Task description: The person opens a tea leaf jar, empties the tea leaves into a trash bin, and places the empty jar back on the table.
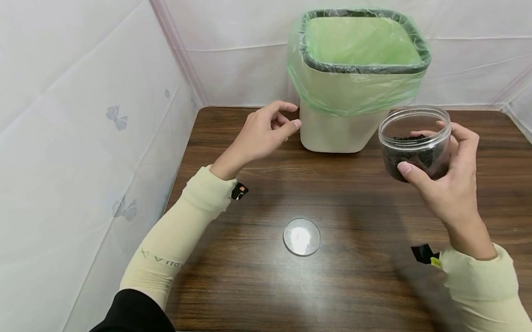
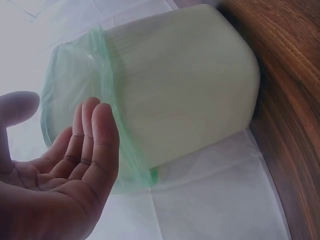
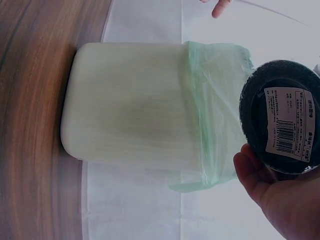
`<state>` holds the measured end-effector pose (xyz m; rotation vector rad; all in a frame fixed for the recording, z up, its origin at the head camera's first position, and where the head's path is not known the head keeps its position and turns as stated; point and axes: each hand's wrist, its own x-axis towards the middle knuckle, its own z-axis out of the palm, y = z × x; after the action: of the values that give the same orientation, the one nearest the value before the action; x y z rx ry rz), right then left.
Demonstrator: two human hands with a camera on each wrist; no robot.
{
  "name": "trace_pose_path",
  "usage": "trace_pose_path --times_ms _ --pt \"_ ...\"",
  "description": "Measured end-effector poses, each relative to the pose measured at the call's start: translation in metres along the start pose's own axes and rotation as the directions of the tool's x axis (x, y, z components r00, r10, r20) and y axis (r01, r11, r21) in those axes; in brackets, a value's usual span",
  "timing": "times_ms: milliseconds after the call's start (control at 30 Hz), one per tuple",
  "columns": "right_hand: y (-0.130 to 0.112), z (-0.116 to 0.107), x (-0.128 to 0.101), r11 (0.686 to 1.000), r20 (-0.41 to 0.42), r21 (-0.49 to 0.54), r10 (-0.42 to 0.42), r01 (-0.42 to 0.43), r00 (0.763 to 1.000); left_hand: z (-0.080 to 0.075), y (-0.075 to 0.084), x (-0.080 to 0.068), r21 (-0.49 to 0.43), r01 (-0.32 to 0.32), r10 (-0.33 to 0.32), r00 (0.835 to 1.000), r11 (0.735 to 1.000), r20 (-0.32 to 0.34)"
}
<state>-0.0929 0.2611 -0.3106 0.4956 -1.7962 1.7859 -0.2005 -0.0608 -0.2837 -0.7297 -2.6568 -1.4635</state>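
Observation:
My right hand (image 1: 458, 183) grips a clear, lidless round jar (image 1: 424, 160) by its side, thumb in front, raised over the table. Dark, crumbly material fills part of it. In the right wrist view, a printed label (image 3: 290, 122) with a barcode shows on the jar's underside. My left hand (image 1: 264, 129) holds nothing, its fingers loosely bent, just left of a cream bin (image 1: 331, 134). Whether its fingertips touch the bin, I cannot tell. A green plastic bag (image 1: 356, 94) lines the bin and folds down over the rim. Nearer me lies a clear round disc (image 1: 301, 237), perhaps a lid.
The dark wood-grain table (image 1: 253, 293) carries the bin at its back edge. White sheeting (image 1: 93, 118) with faint printed figures hangs along the left side and behind the bin. Small black devices (image 1: 239, 191) are worn on both sleeves near the wrists.

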Motion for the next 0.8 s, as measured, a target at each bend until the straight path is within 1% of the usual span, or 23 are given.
trace_pose_path --times_ms 100,200,333,433,567,633,800 --pt "-0.002 0.0 0.003 1.0 -0.009 -0.014 -0.016 0.016 1.0 -0.001 0.0 0.003 -0.029 0.016 -0.016 1.0 0.999 -0.009" --pt "-0.004 0.0 0.007 1.0 -0.027 -0.002 -0.026 0.026 0.999 -0.002 0.001 0.005 -0.063 0.02 -0.021 1.0 0.998 -0.013" --pt "-0.005 -0.001 0.01 1.0 -0.05 0.005 -0.021 0.021 0.999 -0.005 0.003 0.008 -0.101 0.037 -0.038 0.999 0.994 -0.008" --pt "-0.005 -0.003 0.013 1.0 -0.061 -0.022 -0.024 0.022 0.998 -0.006 0.004 0.011 -0.131 0.061 -0.062 0.998 0.99 -0.001" --pt "-0.006 -0.006 0.018 0.994 -0.083 -0.106 -0.045 0.036 0.996 -0.008 0.005 0.016 -0.189 0.097 -0.096 0.995 0.977 0.016" --pt "-0.007 -0.008 0.021 0.992 -0.093 -0.12 -0.056 0.045 0.994 -0.009 0.005 0.018 -0.218 0.107 -0.106 0.994 0.97 0.017" --pt "-0.009 -0.011 0.029 0.994 -0.119 -0.09 -0.07 0.059 0.99 -0.012 0.006 0.022 -0.281 0.131 -0.132 0.991 0.951 0.015"
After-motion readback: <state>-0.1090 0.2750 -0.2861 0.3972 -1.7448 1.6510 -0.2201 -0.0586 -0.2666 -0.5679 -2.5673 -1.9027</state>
